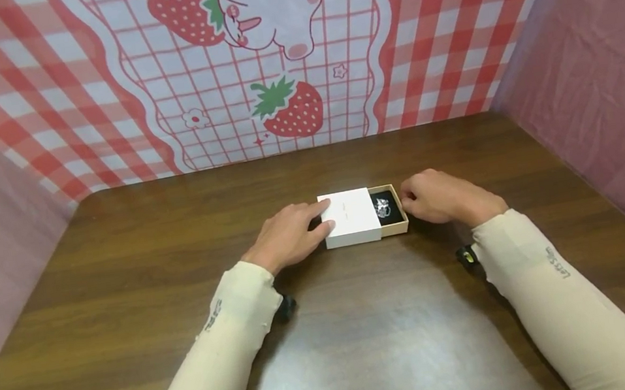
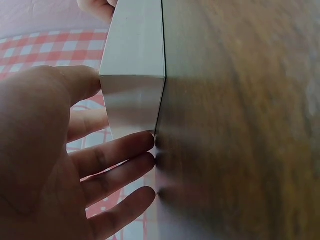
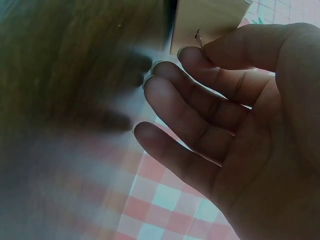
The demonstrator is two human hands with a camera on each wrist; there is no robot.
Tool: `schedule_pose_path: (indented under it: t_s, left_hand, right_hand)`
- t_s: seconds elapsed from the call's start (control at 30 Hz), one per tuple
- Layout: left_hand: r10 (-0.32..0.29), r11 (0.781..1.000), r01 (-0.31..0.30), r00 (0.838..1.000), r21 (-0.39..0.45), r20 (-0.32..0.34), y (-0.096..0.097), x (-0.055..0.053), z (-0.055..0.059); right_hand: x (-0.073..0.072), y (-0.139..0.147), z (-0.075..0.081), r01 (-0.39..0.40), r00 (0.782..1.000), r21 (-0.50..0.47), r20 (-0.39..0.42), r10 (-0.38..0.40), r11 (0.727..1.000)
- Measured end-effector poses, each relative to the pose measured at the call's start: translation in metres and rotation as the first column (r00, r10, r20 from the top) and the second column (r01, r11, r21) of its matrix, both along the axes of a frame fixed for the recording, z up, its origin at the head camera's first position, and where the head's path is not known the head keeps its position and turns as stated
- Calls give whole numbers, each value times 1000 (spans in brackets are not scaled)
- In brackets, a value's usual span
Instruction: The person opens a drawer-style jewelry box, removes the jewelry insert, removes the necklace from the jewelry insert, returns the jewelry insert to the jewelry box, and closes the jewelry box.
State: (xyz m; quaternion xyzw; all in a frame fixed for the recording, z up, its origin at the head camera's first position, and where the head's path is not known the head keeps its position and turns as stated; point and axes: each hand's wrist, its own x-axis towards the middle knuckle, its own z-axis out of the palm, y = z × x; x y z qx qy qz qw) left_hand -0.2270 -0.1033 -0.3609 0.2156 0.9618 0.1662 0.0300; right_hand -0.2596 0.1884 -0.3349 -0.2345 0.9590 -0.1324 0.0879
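A white slide-out gift box (image 1: 348, 213) lies flat on the table, its inner drawer (image 1: 403, 228) partly out of the right side. A shiny silver trinket (image 1: 383, 207), seemingly jewelry, sits on black padding inside the drawer; its exact kind is unclear. My left hand (image 1: 291, 234) presses the box's left end with thumb and index fingertips on the top edge. The other fingers (image 2: 117, 152) extend down beside the end face to the tabletop. At the drawer's outer end, my right hand (image 1: 437, 197) pinches a thin pull tab (image 3: 199, 37) between thumb and index finger.
The box is on a brown wooden table (image 1: 102, 354). Behind it hangs a red-and-white checked cloth (image 1: 130, 113) with strawberry prints, and pink fabric (image 1: 600, 84) borders the sides. Each sleeved wrist carries a small dark device (image 1: 466, 256).
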Motion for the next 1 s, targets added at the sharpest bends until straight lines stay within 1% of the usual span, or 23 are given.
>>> schedule_pose_path:
  t_s: [0.2,0.3,0.5,0.7,0.93,1.0]
  left_hand:
    - [10,1000,-10,1000,-6,17,0,0,-1]
    - [11,1000,-11,1000,-2,12,1,0,0]
    - [4,1000,-4,1000,-4,-5,1,-1,1]
    - [-8,1000,8,1000,-2,-4,1,-1,1]
    - [-1,1000,1,1000,0,-4,-1,1,0]
    - [2,1000,-2,1000,3,-2,-1,1,0]
  right_hand:
    - [-1,1,0,-4,1000,4,2,4,1000]
    - [0,1,1,5,1000,3,-4,-5,1000]
    - [0,3,2,-1,1000,1,-22,1,1000]
    - [1,4,1,1,1000,5,-19,-1,1000]
    - [0,4,0,-16,999,3,-36,16,1000]
    - [1,4,0,-12,1000,-1,-27,12,1000]
